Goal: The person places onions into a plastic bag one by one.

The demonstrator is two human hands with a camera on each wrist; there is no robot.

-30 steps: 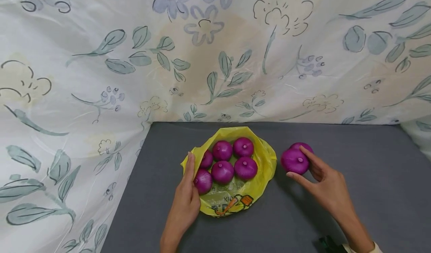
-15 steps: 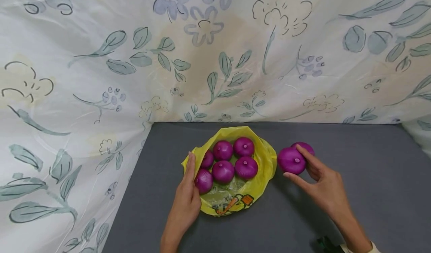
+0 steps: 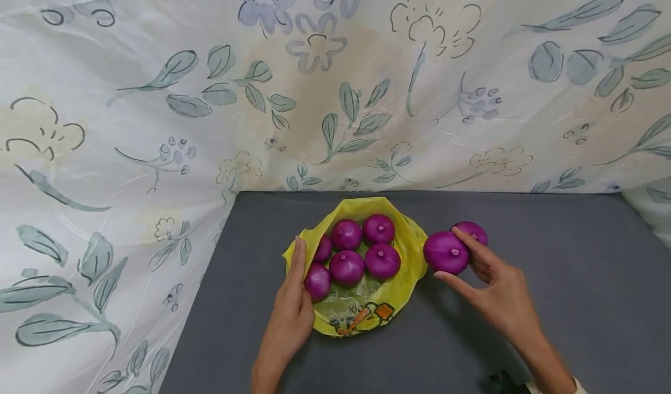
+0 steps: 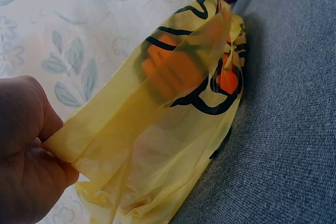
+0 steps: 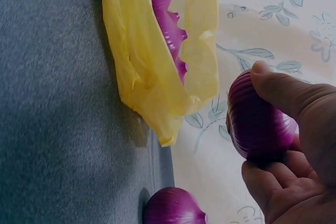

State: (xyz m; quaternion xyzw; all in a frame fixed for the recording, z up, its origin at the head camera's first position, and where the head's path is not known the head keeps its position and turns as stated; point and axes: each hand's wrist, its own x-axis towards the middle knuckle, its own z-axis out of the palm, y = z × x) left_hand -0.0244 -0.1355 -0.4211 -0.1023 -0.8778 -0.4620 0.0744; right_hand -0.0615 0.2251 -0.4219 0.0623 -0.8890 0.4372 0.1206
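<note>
A yellow plastic bag (image 3: 414, 271) with a printed carrot drawing stands with its mouth wide on the grey table, several purple onions (image 3: 347, 267) inside. My left hand (image 3: 288, 312) pinches the bag's left rim between thumb and fingers, as the left wrist view shows at the bag's edge (image 4: 79, 140). In my right hand (image 3: 498, 292) a purple onion (image 3: 447, 252) is gripped between thumb and fingertips, held up just off the bag's right side. In the right wrist view the gripped onion (image 5: 260, 121) hangs above table level.
Behind the gripped onion, another onion (image 3: 474, 232) lies on the grey table (image 3: 576, 277), right of the bag. A floral curtain (image 3: 335, 91) hangs along the back and left edges of the table.
My right hand has carried the gripped onion a little to the left, up to the bag's right rim. The left hand keeps its hold on the bag.
</note>
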